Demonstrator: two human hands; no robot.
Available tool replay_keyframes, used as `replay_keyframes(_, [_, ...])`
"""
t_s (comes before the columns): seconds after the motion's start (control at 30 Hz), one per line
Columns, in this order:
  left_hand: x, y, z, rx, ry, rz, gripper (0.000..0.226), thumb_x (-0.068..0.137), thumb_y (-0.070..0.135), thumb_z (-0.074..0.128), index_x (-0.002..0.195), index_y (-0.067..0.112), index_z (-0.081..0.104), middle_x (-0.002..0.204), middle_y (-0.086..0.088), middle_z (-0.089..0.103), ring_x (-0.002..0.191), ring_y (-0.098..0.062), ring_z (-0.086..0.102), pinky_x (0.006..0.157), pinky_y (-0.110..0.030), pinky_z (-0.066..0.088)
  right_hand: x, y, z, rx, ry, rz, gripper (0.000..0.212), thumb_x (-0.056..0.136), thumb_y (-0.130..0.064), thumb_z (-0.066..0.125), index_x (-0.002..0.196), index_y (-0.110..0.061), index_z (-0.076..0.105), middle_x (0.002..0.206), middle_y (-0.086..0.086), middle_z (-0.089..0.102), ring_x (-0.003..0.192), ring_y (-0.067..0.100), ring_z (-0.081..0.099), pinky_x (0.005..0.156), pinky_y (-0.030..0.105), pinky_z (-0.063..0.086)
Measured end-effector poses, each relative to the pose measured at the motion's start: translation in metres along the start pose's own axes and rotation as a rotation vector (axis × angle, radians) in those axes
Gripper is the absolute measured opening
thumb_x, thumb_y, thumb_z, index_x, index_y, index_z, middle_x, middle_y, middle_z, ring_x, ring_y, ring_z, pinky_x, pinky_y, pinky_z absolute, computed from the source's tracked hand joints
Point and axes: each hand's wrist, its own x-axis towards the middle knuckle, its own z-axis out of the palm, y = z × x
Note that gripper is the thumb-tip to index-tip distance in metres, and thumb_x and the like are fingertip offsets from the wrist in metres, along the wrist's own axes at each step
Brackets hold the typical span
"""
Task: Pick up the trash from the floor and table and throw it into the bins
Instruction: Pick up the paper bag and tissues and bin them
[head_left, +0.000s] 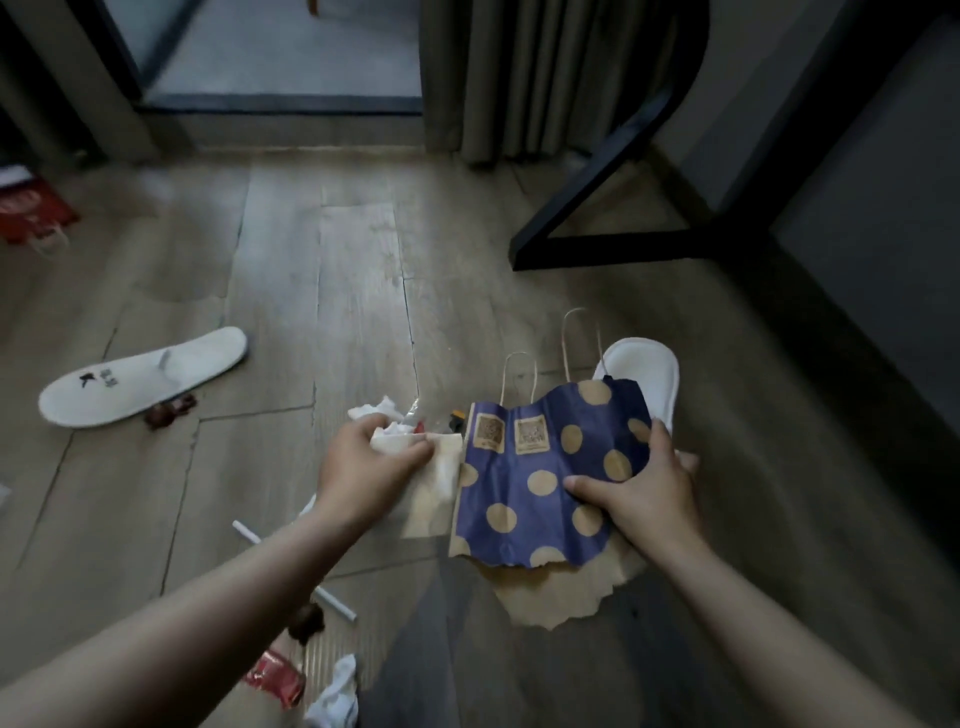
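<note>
A torn blue paper bag (540, 467) with tan dots and twine handles is held above the wooden floor. My right hand (641, 491) grips its right edge, thumb on the front. My left hand (366, 465) grips a bundle of crumpled white tissue and wrappers (415, 441) just left of the bag. On the floor below lie a white straw (332, 600), a brown wrapper (307, 621), a red wrapper (275, 678) and a white tissue (337, 691). Another brown wrapper (169, 410) lies beside a slipper. No bin is in view.
A white slipper (140, 379) lies at left, and a second slipper (641, 376) shows behind the bag. A red bag (31, 210) sits at the far left. The black table leg (613, 208), curtain (540, 78) and grey wall close off the right side.
</note>
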Motion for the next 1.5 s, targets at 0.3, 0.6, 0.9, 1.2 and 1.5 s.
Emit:
replay_keyframes(0.3, [-0.044, 0.177, -0.126, 0.091, 0.046, -0.023, 0.051, 0.047, 0.062, 0.055, 0.072, 0.02, 0.069, 0.074, 0.002, 0.07, 0.075, -0.018, 0.065, 0.068, -0.034, 0.051, -0.062, -0.17, -0.117, -0.028, 0.03, 0.0, 0.12, 0.063, -0.033, 0.089, 0.153, -0.02, 0.011, 0.144, 0.012, 0.027, 0.126, 0.026, 0.036, 0.091, 0.028, 0.037])
replay_keyframes(0.6, [-0.128, 0.384, -0.24, 0.186, 0.072, 0.052, 0.018, 0.066, 0.046, 0.069, 0.07, 0.029, 0.064, 0.083, 0.004, 0.063, 0.077, -0.009, 0.058, 0.058, -0.024, 0.039, -0.167, -0.343, -0.265, -0.224, 0.081, -0.206, 0.124, 0.066, -0.047, 0.083, 0.153, -0.024, -0.002, 0.122, -0.003, 0.019, 0.101, 0.008, 0.041, 0.087, 0.022, 0.047])
replay_keyframes(0.9, [-0.213, 0.606, -0.313, 0.165, 0.172, 0.262, 0.015, 0.076, 0.036, 0.074, 0.083, 0.026, 0.064, 0.093, 0.006, 0.054, 0.078, -0.002, 0.05, 0.061, -0.02, 0.039, -0.249, -0.49, -0.441, -0.281, 0.301, -0.392, 0.122, 0.066, -0.047, 0.083, 0.154, -0.022, 0.002, 0.126, 0.002, 0.021, 0.116, 0.018, 0.041, 0.091, 0.024, 0.043])
replay_keyframes(1.2, [-0.302, 0.723, -0.31, 0.01, 0.139, 0.449, 0.017, 0.076, 0.034, 0.076, 0.087, 0.027, 0.065, 0.1, 0.005, 0.056, 0.081, -0.002, 0.053, 0.059, -0.02, 0.037, -0.327, -0.492, -0.578, -0.042, 0.396, -0.413, 0.121, 0.07, -0.046, 0.081, 0.151, -0.036, -0.008, 0.126, -0.009, 0.017, 0.119, 0.015, 0.043, 0.096, 0.027, 0.045])
replay_keyframes(1.5, [-0.325, 0.784, -0.303, 0.072, -0.035, 0.674, 0.026, 0.075, 0.037, 0.074, 0.095, 0.024, 0.066, 0.108, 0.005, 0.056, 0.081, -0.006, 0.051, 0.058, -0.017, 0.034, -0.39, -0.469, -0.627, 0.031, 0.773, -0.202, 0.122, 0.065, -0.043, 0.085, 0.153, -0.032, 0.001, 0.125, -0.005, 0.019, 0.119, 0.023, 0.041, 0.094, 0.036, 0.046])
